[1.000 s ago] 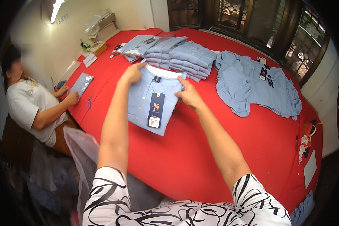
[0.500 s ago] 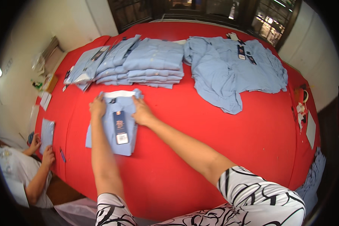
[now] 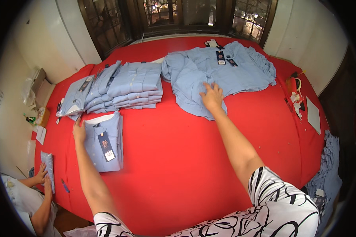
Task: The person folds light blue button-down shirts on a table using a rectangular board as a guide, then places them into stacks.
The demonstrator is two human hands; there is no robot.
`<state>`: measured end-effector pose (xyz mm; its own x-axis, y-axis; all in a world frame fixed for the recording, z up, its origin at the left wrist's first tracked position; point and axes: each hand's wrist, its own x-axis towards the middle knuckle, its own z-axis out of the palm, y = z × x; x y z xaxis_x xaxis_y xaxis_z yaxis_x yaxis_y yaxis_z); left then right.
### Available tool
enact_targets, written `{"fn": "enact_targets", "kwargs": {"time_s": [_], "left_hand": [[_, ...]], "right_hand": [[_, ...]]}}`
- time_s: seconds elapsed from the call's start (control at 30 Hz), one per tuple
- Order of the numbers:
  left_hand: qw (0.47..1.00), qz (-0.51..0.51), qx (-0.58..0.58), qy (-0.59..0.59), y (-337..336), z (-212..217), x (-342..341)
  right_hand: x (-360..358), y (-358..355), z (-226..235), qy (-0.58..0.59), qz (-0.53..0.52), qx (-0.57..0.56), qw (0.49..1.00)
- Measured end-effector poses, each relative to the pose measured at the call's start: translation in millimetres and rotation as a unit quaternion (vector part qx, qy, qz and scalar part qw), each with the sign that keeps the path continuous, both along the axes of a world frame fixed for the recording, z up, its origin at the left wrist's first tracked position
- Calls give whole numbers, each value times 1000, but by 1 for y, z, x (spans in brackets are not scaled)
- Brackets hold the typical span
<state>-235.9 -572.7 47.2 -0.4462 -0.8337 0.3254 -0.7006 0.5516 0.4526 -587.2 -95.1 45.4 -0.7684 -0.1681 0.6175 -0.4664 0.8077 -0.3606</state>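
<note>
**Two hands on two lots of blue shirts**

On the red tabletop [image 3: 178, 158], seen from the head camera, the left hand [image 3: 79, 132] lies flat on the left edge of a folded blue shirt [image 3: 106, 144], fingers spread, gripping nothing. This shirt sits near the table's left edge, collar toward the far side, just in front of the stack of folded shirts [image 3: 126, 85].

The right hand [image 3: 212, 96] is stretched toward the far side, palm down and fingers splayed on the near edge of the loose pile of unfolded shirts [image 3: 225, 71] — pressing it, not closed around it. That pile lies at the far edge, right of the stack and touching it.

One dark rectangular hang tag [image 3: 106, 145] with a white lower part lies on the folded shirt's front. Two more dark tags [image 3: 225, 60] rest side by side on top of the loose pile.

Near the left edge another person's hands [image 3: 43, 179] hold one bagged, flat blue package [image 3: 48, 168]. Along the right edge lie a white flat sheet [image 3: 313, 115] and small items too small to tell. A heap of blue cloth [image 3: 329, 170] hangs beyond the table's right edge.
</note>
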Motion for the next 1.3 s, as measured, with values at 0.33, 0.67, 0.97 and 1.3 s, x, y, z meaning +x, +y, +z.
{"fn": "enact_targets", "kwargs": {"time_s": [0.33,0.67,0.97,1.3], "left_hand": [[899,-347,30,267,382,55,-82],[921,-295,193,164,587,-42,-124],[949,-294,56,95,598,-46,-125],[893,-404,49,-192,572,-22,-259]], "right_hand": [[52,110,25,34,283,-48,957],[184,221,-49,-216,392,-212,869],[176,258,-56,-372,308,-385,787],[96,320,-58,-155,316,-231,907]]}}
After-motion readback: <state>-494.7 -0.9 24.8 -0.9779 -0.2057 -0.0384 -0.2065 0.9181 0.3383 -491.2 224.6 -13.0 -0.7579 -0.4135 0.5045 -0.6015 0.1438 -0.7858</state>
